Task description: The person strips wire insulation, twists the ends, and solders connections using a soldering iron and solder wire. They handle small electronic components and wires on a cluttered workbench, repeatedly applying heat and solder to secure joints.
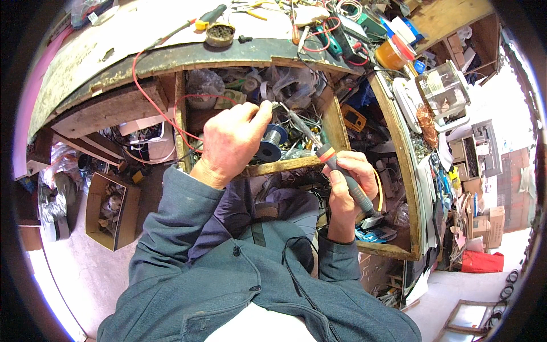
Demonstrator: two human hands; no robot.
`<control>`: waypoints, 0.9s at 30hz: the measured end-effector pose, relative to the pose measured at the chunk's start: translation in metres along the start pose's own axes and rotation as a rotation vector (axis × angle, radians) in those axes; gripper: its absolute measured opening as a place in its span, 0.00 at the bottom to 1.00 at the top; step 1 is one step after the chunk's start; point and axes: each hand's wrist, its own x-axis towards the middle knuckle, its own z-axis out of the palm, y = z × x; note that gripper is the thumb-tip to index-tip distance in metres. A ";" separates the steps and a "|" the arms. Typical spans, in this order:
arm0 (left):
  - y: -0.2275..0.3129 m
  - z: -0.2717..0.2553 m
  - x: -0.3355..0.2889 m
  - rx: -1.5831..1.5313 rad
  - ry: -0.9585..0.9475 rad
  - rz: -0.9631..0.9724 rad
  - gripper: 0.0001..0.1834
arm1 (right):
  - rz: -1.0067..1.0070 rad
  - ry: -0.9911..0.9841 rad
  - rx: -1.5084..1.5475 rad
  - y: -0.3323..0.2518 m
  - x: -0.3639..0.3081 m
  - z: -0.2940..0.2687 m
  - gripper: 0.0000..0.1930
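My left hand (233, 134) is closed in a pinch above the open drawer, with a red wire (175, 117) running into it. A small pale metal end (277, 105) shows at its fingertips; its exact kind is too small to tell. My right hand (348, 188) grips a soldering iron (327, 154) with a dark handle and red ring. Its tip slants up and left, close to the left fingertips; whether they touch I cannot tell. Just below the left fingers sits a blue-rimmed spool of solder wire (272, 142) in the drawer. A yellow cord (380, 191) curves beside my right hand.
The wooden drawer (285, 166) holds tangled wires and plastic bags. On the bench stand a round tin (220, 35), a dark-handled tool (212, 16) and a multimeter (354, 50). A yellow meter (353, 118) lies in the right compartment. A cardboard box (137, 214) is on the floor.
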 end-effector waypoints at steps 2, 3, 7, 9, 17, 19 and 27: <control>0.001 0.000 0.001 -0.008 0.003 0.000 0.16 | -0.001 0.004 -0.004 0.001 0.000 -0.001 0.15; 0.001 0.000 0.001 -0.012 0.005 0.000 0.16 | -0.003 0.013 -0.007 0.001 -0.001 -0.001 0.15; 0.001 0.001 0.001 -0.226 0.034 -0.120 0.11 | -0.018 0.020 0.029 0.003 0.002 -0.001 0.15; 0.000 0.005 0.000 -0.387 0.038 -0.193 0.09 | -0.018 0.036 0.043 0.003 0.002 0.000 0.15; -0.013 -0.015 0.010 -1.532 -0.335 -0.935 0.08 | 0.018 0.179 0.066 0.001 0.007 0.013 0.12; -0.015 -0.014 0.010 -1.587 -0.316 -0.987 0.09 | 0.027 0.192 0.089 0.000 0.008 0.017 0.12; -0.019 -0.017 0.011 -1.796 -0.344 -1.083 0.09 | 0.077 0.197 0.097 -0.004 0.007 0.022 0.12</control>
